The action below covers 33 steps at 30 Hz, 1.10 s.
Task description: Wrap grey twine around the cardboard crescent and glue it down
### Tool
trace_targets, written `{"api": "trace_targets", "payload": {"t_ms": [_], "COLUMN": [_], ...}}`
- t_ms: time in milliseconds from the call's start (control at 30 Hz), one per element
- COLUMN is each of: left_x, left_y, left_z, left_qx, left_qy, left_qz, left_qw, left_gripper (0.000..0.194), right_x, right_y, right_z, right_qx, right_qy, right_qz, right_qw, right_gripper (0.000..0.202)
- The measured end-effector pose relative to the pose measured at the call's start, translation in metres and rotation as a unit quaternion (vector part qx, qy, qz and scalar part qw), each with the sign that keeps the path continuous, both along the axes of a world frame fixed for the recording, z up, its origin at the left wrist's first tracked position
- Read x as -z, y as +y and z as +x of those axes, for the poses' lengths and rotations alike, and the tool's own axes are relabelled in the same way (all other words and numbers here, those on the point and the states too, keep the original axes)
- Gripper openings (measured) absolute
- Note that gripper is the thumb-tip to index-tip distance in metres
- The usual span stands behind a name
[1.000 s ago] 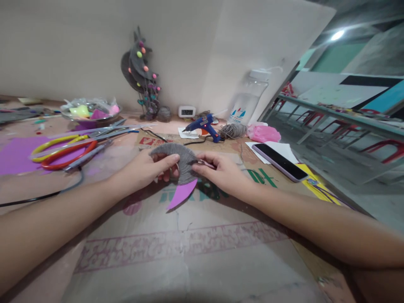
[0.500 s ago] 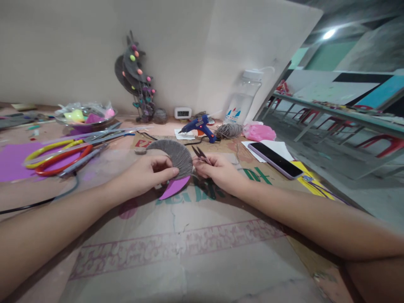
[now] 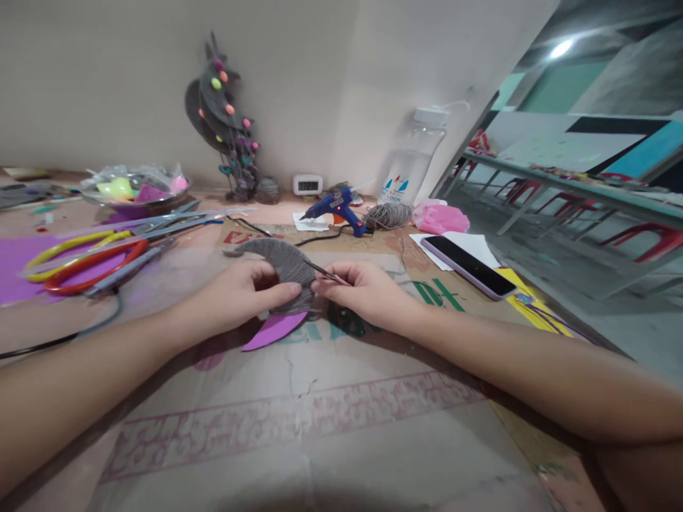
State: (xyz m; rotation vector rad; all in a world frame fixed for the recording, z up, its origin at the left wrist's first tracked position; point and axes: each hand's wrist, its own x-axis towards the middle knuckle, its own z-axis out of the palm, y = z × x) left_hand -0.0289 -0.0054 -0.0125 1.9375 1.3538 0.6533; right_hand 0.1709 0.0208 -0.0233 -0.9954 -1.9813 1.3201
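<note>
A crescent [image 3: 288,259] wrapped in grey yarn lies over the cardboard, its lower tip bare purple. My left hand [image 3: 250,291] is closed on the crescent's inner side, with the thumb across its face. In my right hand [image 3: 371,290] is a small pair of dark thread snips [image 3: 320,269], the blades pointing left against the crescent's right edge. The right fingertips are close to that edge; whether they also pinch yarn is too small to tell.
Behind the hands are a blue glue gun [image 3: 339,208], a grey yarn ball [image 3: 388,216], a water bottle [image 3: 410,160] and a small clock [image 3: 308,185]. Scissors [image 3: 96,259] lie left, a phone [image 3: 468,267] right. A decorated grey crescent hanging [image 3: 221,117] is against the wall.
The crescent has tilted, its purple tip shifting left and down. The snips have swung from pointing upward beside the crescent to lying against its edge.
</note>
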Motion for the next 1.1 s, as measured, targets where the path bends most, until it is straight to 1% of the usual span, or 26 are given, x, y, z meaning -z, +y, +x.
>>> {"api": "trace_targets", "payload": {"t_ms": [133, 233, 333, 433, 500, 633, 833, 900, 967, 1033, 1100], "left_x": [0.001, 0.002, 0.001, 0.000, 0.000, 0.001, 0.000, -0.001, -0.001, -0.001, 0.000], "left_y": [0.002, 0.003, 0.001, -0.001, -0.002, -0.001, 0.000, -0.001, 0.000, 0.001, 0.002], "left_z": [-0.002, -0.002, -0.001, -0.001, -0.001, -0.002, -0.001, -0.001, -0.001, -0.002, -0.003], "left_qx": [0.005, 0.013, -0.006, -0.012, -0.018, -0.025, -0.025, -0.028, -0.024, -0.018, -0.024], "left_qy": [-0.014, -0.022, -0.006, 0.014, 0.037, 0.073, 0.037, 0.025, 0.015, 0.004, -0.002], "left_qz": [0.007, 0.009, 0.026, 0.036, 0.034, 0.036, 0.017, 0.010, 0.002, 0.002, 0.005], "left_qw": [1.000, 1.000, 1.000, 0.999, 0.999, 0.996, 0.999, 0.999, 1.000, 1.000, 1.000], "left_gripper": [0.027, 0.025, 0.029, 0.031, 0.035, 0.043, 0.037, 0.035, 0.032, 0.029, 0.027], "right_x": [-0.001, -0.003, -0.003, -0.002, -0.001, -0.003, -0.002, -0.002, -0.003, -0.006, -0.008], "right_y": [0.000, -0.001, -0.001, -0.002, -0.002, -0.004, -0.003, -0.002, -0.002, 0.000, 0.002], "right_z": [0.001, 0.001, 0.000, 0.000, 0.000, 0.000, 0.000, -0.001, 0.000, 0.004, 0.011], "right_qx": [-0.030, -0.031, -0.014, 0.002, -0.001, -0.026, -0.045, -0.043, -0.040, -0.035, -0.024], "right_qy": [0.020, 0.027, 0.007, -0.021, -0.031, -0.019, -0.004, 0.003, 0.008, 0.004, -0.015], "right_qz": [-0.022, -0.025, -0.007, -0.001, -0.005, -0.020, -0.024, -0.010, 0.022, 0.084, 0.179], "right_qw": [0.999, 0.999, 1.000, 1.000, 1.000, 0.999, 0.999, 0.999, 0.999, 0.996, 0.983], "right_gripper": [0.022, 0.021, 0.022, 0.024, 0.026, 0.028, 0.028, 0.026, 0.025, 0.026, 0.030]}}
